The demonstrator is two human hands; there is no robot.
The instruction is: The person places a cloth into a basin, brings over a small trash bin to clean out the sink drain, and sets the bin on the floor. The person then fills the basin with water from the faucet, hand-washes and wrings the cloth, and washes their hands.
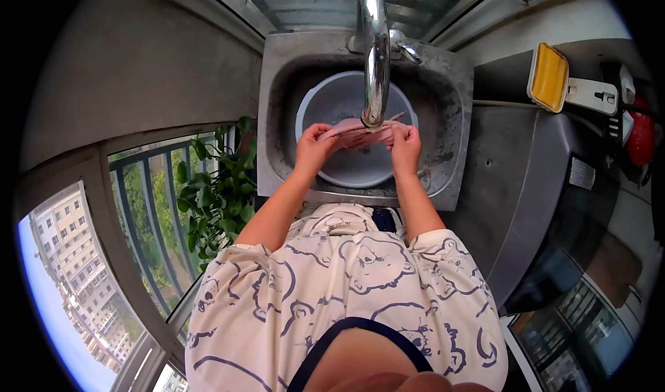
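A pink cloth [357, 134] is stretched between my two hands over a light grey-blue basin [301, 112], which sits in a metal sink [443, 108]. My left hand [315, 145] is closed on the cloth's left end, and my right hand [404, 147] pinches its right end. Directly above the cloth's middle is the spout of a chrome faucet [376, 52], and the two overlap in view. Whether water is running cannot be made out.
Green leafy plants [216, 191] stand left of the sink beside a railed window. At the right are a yellow-and-white object [549, 78], a red object [641, 130] and a dark appliance [561, 233]. The faucet handle [409, 51] is behind the spout.
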